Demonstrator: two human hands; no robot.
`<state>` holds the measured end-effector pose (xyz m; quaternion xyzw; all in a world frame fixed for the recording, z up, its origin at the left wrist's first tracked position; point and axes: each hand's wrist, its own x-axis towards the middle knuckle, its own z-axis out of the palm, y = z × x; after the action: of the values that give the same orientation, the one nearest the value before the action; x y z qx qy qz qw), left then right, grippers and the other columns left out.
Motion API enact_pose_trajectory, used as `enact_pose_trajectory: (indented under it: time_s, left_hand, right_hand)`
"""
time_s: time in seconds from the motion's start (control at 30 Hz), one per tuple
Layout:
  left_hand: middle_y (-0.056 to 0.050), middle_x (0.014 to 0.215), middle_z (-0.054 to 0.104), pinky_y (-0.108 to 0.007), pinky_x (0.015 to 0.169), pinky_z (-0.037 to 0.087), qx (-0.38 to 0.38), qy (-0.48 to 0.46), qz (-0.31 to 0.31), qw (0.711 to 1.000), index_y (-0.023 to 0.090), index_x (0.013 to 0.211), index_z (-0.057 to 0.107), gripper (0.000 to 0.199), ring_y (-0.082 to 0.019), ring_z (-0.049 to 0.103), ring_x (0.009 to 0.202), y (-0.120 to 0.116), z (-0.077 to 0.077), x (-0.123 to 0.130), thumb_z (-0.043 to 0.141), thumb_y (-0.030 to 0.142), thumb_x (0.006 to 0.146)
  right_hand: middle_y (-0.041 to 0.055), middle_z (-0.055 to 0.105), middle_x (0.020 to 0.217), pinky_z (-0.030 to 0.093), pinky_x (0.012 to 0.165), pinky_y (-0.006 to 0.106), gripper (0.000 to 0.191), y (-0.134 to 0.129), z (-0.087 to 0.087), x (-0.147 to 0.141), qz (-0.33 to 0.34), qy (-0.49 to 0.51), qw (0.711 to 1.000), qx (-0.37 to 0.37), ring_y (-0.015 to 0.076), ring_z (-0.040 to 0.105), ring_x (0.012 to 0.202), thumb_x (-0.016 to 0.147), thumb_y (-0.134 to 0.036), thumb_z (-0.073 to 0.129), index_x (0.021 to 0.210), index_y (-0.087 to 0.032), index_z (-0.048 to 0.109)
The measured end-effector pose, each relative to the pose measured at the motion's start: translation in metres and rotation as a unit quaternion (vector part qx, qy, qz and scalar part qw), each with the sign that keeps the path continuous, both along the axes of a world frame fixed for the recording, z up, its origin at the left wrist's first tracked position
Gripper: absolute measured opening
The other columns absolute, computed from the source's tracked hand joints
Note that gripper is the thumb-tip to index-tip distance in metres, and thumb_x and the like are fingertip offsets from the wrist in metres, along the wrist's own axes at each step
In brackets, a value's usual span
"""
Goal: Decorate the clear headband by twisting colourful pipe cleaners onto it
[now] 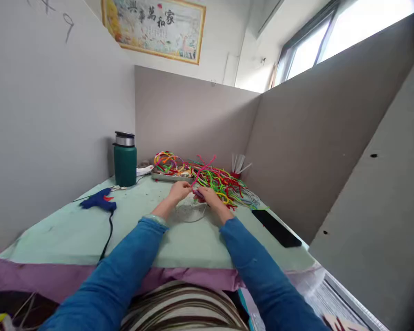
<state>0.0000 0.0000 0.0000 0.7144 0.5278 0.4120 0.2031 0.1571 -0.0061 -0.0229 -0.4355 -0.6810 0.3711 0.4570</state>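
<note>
so the left hand has a narrow pinch on the low end of a pink fuzzy stem, which sticks up and away from the grip; right hand is tucked against it, fingers curled round a small pinkish-purple piece, can't tell if that's part of the same stem; looks to me like the fiddly bending or joining stage, and I'd say it calls for one pinch kept steady while the other hand works the stem round; container-wise, just past the grip there's a shallow metal tray with looped colourful stems and small bits in it; a loose pile of stems spreads beyond and right of the grip; behind that, a little red cup holds clear sticks; green bottle stands left of the grip, lid on, contents hidden
</note>
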Motion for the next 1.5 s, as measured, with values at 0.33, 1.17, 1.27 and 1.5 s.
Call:
enact_pose_trajectory:
  time_s: [0.33,1.17,1.27,1.5]
  left_hand:
    - [0.002,0.054,0.053,-0.022,0.048,0.029,-0.044,-0.033,-0.032,0.998,0.014,0.075,0.069,0.019,-0.009,0.039,0.049,-0.001,-0.002,-0.003,0.058,0.029,0.071]
    - [0.003,0.046,0.049,-0.022,0.047,0.029,-0.088,-0.027,0.035,0.995,0.017,0.07,0.067,0.013,-0.01,0.04,0.047,-0.009,0.002,0.001,0.062,0.028,0.069]
    - [0.002,0.046,0.05,-0.022,0.045,0.029,-0.099,-0.031,0.035,0.994,0.017,0.065,0.065,0.012,-0.009,0.04,0.045,-0.01,0.002,0.002,0.06,0.028,0.069]
    - [0.002,0.045,0.049,-0.021,0.045,0.03,-0.084,-0.03,0.027,0.996,0.016,0.063,0.063,0.013,-0.009,0.042,0.046,-0.008,0.0,0.002,0.059,0.028,0.069]
  right_hand:
    - [-0.0025,0.049,0.055,0.031,0.05,0.023,0.026,-0.003,-0.002,0.002,-0.003,-0.05,0.994,0.097,0.0094,0.04,0.051,0.076,-0.038,0.051,0.061,-0.017,0.053]
    - [0.0013,0.059,0.068,0.034,0.059,0.023,0.015,-0.012,-0.005,-0.006,-0.077,-0.205,0.944,0.249,0.0139,0.05,0.063,0.08,-0.026,0.049,0.076,-0.017,0.06]
    - [0.0018,0.061,0.069,0.035,0.059,0.024,0.015,-0.013,-0.006,-0.008,-0.102,-0.22,0.936,0.254,0.0142,0.051,0.064,0.08,-0.027,0.05,0.076,-0.018,0.062]
    - [0.002,0.062,0.068,0.033,0.058,0.024,0.016,-0.016,-0.007,-0.013,-0.151,-0.234,0.926,0.254,0.0144,0.051,0.062,0.08,-0.027,0.05,0.076,-0.019,0.063]
